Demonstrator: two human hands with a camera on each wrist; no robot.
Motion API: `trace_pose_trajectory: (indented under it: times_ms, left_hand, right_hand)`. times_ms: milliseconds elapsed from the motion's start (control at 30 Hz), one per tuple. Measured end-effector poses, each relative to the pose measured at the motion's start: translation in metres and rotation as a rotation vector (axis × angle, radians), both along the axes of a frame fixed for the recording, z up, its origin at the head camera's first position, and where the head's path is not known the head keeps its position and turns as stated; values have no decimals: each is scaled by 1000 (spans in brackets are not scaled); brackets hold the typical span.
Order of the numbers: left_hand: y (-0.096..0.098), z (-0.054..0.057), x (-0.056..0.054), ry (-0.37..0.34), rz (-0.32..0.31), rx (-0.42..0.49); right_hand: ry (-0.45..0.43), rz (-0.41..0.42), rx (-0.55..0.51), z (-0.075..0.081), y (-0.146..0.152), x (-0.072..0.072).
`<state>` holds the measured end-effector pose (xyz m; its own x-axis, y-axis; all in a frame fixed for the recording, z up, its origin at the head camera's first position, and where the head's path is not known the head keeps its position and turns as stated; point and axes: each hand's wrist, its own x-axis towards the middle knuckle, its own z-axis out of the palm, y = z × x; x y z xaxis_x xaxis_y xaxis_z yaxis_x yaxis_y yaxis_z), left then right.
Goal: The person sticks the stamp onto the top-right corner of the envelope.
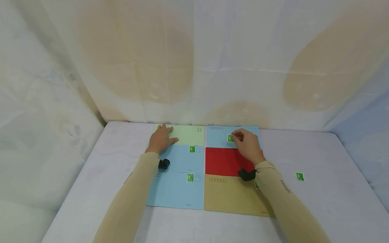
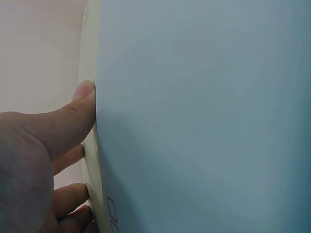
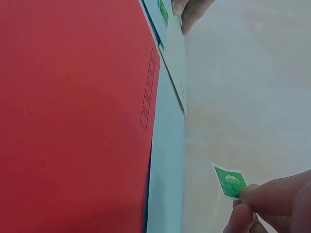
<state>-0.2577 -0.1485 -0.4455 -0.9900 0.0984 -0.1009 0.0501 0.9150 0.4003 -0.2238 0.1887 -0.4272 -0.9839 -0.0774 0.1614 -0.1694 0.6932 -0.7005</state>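
Between thumb and fingertips, my right hand [image 1: 247,145] pinches a green stamp [image 1: 230,138] with a white border. In the head view, the stamp overlaps the light blue envelope [image 1: 216,137] at the back of the right column. The right wrist view shows a globe-like design on the stamp [image 3: 229,180], held by one edge. My left hand [image 1: 160,140] rests with spread fingers on the pale green envelope [image 1: 188,135] at the back of the left column. Its thumb [image 2: 68,119] lies near that envelope's border with a blue one.
Two light blue envelopes [image 1: 182,158], each bearing a green stamp [image 1: 192,149], lie in front of the pale green one. In the right column are a red envelope [image 1: 222,160] and a tan envelope [image 1: 231,194], whose stamp is partly sleeve-covered. A loose stamp [image 1: 300,176] lies far right.
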Motion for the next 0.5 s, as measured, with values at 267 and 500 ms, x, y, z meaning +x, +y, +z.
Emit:
trace_pose_trajectory:
  times_ms: [267, 500]
  left_hand:
    - [-1, 0, 1, 8, -2, 4]
    - [-2, 1, 2, 3, -2, 0]
  right_hand:
    - [8, 2, -8, -4, -11, -9]
    - [-14, 12, -41, -2, -22, -12]
